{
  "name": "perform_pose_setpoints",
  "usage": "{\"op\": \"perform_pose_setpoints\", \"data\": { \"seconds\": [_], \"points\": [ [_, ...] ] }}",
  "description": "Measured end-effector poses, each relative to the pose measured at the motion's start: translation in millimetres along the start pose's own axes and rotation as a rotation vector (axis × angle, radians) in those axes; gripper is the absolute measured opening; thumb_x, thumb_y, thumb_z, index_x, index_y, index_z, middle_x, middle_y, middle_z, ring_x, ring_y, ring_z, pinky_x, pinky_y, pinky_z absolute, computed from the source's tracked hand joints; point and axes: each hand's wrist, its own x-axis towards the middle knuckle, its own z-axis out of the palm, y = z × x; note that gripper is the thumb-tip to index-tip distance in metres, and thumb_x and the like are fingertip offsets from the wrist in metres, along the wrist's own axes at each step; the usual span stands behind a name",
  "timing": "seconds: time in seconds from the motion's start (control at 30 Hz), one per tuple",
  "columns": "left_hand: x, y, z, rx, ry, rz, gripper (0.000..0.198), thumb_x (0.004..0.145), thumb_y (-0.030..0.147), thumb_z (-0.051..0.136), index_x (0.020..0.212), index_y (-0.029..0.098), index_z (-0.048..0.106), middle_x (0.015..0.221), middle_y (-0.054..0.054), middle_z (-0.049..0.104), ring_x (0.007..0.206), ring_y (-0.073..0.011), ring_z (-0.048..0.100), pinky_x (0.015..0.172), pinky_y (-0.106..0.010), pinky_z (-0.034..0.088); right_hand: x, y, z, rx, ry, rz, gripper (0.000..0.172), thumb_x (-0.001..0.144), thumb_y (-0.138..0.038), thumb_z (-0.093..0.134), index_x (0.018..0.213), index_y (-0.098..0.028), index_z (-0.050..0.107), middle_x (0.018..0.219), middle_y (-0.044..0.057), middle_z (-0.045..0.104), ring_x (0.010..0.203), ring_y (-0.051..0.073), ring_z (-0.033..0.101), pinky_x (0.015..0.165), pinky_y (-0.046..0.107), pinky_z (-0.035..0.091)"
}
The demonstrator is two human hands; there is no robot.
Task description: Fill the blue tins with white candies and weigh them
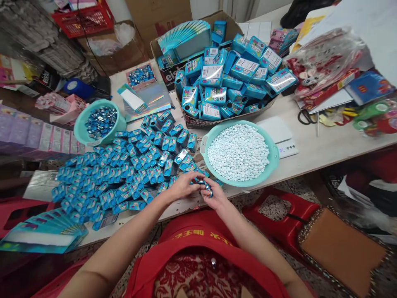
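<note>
My left hand (185, 186) and my right hand (214, 196) meet at the table's front edge. Several small shiny blue-and-silver pieces (207, 188) lie in the curled fingers of my right hand. The left fingertips are pinched together against these pieces; what exactly they grip is hidden. Similar shiny pieces fill a turquoise bowl (121, 124) at the left. Many small blue boxes with round openings on top (136, 176) stand packed together left of my hands. Just beyond my right hand is a turquoise basin (274, 162) heaped with small white candies (238, 153).
Behind the basin, an open carton (204, 123) overflows with blue printed boxes (214, 76). A white scale (277, 134) sits partly under the basin. Fanned cardboard sheets (46, 231) lie front left. Scissors (306, 117) and plastic bags are at right; a red stool (279, 211) stands below.
</note>
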Motion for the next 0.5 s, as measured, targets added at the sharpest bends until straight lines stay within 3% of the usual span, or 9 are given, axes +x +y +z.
{"op": "perform_pose_setpoints", "data": {
  "seconds": [0.1, 0.27, 0.37, 0.5],
  "points": [
    [-7.0, 2.4, 13.4, -0.091, 0.063, -0.029, 0.015, 0.078, 0.020, 0.053, 0.086, 0.017, 0.065, 0.087, -0.002, 0.066, 0.084, -0.0140, 0.059, 0.079, -0.026, 0.046, -2.2, 6.9, 0.9, -0.025, 0.017, 0.010, 0.018, 0.073, -0.014, 0.068, 0.076, -0.017, 0.050, 0.058, -0.005, 0.052, 0.040, 0.002, 0.043, 0.027, 0.007, 0.021],
    [-3.6, -14.1, 11.2, -0.261, 0.192, -0.352, 0.014, 0.077, 0.020, 0.049, 0.088, 0.017, 0.057, 0.072, 0.002, 0.057, 0.058, -0.0109, 0.055, 0.057, -0.023, 0.048, -15.5, 10.0, -7.5, -0.062, 0.058, 0.018, 0.020, 0.071, -0.018, 0.071, 0.075, -0.016, 0.052, 0.061, -0.004, 0.056, 0.042, 0.003, 0.048, 0.027, 0.008, 0.023],
    [4.8, -20.5, 7.5, -0.026, 0.127, -0.436, 0.007, 0.074, 0.015, 0.053, 0.081, 0.017, 0.056, 0.084, -0.001, 0.059, 0.059, -0.0109, 0.057, 0.059, -0.024, 0.048, -25.4, 3.3, -16.8, -0.066, 0.037, 0.026, 0.020, 0.071, -0.020, 0.072, 0.075, -0.016, 0.054, 0.061, -0.004, 0.057, 0.044, 0.003, 0.050, 0.028, 0.007, 0.024],
    [21.6, -14.7, 9.9, 0.490, -0.010, -0.497, 0.019, 0.077, 0.019, 0.057, 0.096, 0.017, 0.057, 0.097, -0.009, 0.064, 0.090, -0.0238, 0.063, 0.075, -0.032, 0.048, -32.4, -5.4, -26.6, -0.071, -0.016, 0.027, 0.021, 0.070, -0.022, 0.074, 0.078, -0.016, 0.056, 0.062, -0.004, 0.057, 0.044, 0.003, 0.049, 0.027, 0.008, 0.022]
  ]
}}
